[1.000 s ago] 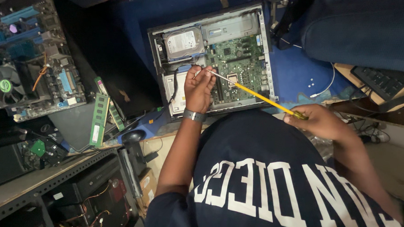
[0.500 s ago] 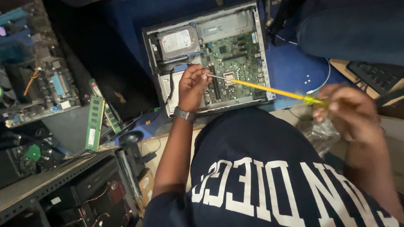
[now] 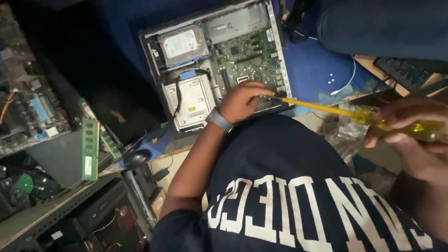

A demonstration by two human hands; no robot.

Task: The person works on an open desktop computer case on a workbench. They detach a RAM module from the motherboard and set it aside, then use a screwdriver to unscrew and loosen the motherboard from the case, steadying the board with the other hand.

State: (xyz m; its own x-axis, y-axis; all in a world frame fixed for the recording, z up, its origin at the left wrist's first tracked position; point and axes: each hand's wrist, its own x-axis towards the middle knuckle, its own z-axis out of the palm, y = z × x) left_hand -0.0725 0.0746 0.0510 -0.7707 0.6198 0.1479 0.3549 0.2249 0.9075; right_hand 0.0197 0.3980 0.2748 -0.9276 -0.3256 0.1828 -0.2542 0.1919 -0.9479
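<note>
Head view: open desktop computer case flat on blue counter, green motherboard exposed, silver hard drive and boxy optical drive alongside. Dark navy shirt with white lettering filling lower frame, hiding counter edge. Loose circuit boards and green memory stick at left. Yellow-handled screwdriver bridging both hands: right hand fingers wrapped around handle, left hand fingers pinching shaft near tip over motherboard.
</note>
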